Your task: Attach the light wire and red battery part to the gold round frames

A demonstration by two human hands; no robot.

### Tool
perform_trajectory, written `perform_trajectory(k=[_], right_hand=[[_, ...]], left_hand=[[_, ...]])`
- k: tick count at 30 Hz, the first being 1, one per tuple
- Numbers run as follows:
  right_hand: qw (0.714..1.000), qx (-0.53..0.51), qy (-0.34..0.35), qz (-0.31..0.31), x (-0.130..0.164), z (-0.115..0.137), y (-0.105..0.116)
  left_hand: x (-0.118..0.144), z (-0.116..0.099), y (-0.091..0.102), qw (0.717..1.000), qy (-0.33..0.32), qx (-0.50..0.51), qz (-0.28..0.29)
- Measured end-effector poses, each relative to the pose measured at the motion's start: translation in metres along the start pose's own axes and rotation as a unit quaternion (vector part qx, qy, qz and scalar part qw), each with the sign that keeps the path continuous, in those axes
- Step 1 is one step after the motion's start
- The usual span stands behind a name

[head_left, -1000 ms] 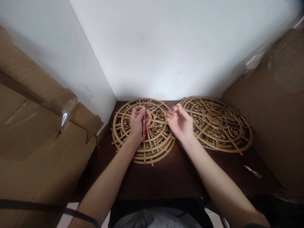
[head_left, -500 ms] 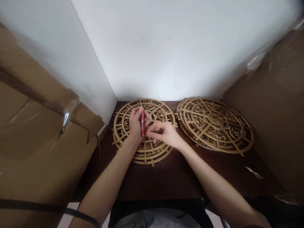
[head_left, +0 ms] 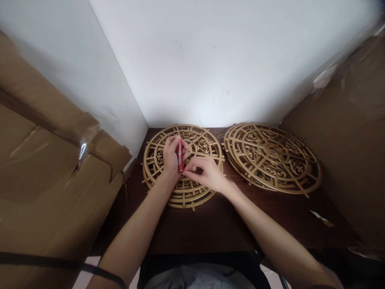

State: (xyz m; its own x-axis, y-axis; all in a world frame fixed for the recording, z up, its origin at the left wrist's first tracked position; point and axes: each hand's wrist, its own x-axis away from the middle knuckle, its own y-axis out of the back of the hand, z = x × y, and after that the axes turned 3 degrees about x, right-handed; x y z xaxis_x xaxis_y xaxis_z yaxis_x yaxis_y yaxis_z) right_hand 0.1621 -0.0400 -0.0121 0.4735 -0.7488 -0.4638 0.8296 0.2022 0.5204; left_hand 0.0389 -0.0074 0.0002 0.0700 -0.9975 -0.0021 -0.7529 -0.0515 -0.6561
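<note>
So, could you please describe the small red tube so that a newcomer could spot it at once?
On the dark table two stacks of gold lattice discs lie side by side. Above the left stack, the left hand holds the red tube upright: the only red thing among gold.

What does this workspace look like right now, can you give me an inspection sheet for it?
Surface: dark brown table, against a white wall.
Job's things: red tube held upright over the left gold lattice disc stack; second gold disc stack lies to the right.
Clutter: small scrap near the table's right edge.
Grippers: left hand closed around the tube; right hand pinched at the tube's lower end, anything held too small to tell.
Cables: black strap at lower left.
Surroundings: cardboard boxes on both sides.
</note>
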Motion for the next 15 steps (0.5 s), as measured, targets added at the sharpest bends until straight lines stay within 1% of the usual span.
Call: perform_trajectory(k=[3,8,12,15], right_hand=[[1.0,0.004,0.015,-0.01,0.0006,0.0009,-0.0003],[0.998,0.027,0.035,-0.046,0.0019,0.0025,-0.0016],[0.998,0.026,0.048,-0.041,0.003,0.0019,-0.0028],[0.998,0.025,0.043,-0.035,0.0042,0.0013,-0.0032]], left_hand=[[0.0001,-0.0001,0.0003,1.0,-0.002,-0.001,-0.002],[-0.0002,0.0004,0.0011,1.0,-0.003,0.0,-0.004],[0.0003,0.0002,0.0,1.0,-0.002,-0.002,-0.009],[0.0005,0.0,-0.0001,1.0,-0.005,-0.004,-0.01]])
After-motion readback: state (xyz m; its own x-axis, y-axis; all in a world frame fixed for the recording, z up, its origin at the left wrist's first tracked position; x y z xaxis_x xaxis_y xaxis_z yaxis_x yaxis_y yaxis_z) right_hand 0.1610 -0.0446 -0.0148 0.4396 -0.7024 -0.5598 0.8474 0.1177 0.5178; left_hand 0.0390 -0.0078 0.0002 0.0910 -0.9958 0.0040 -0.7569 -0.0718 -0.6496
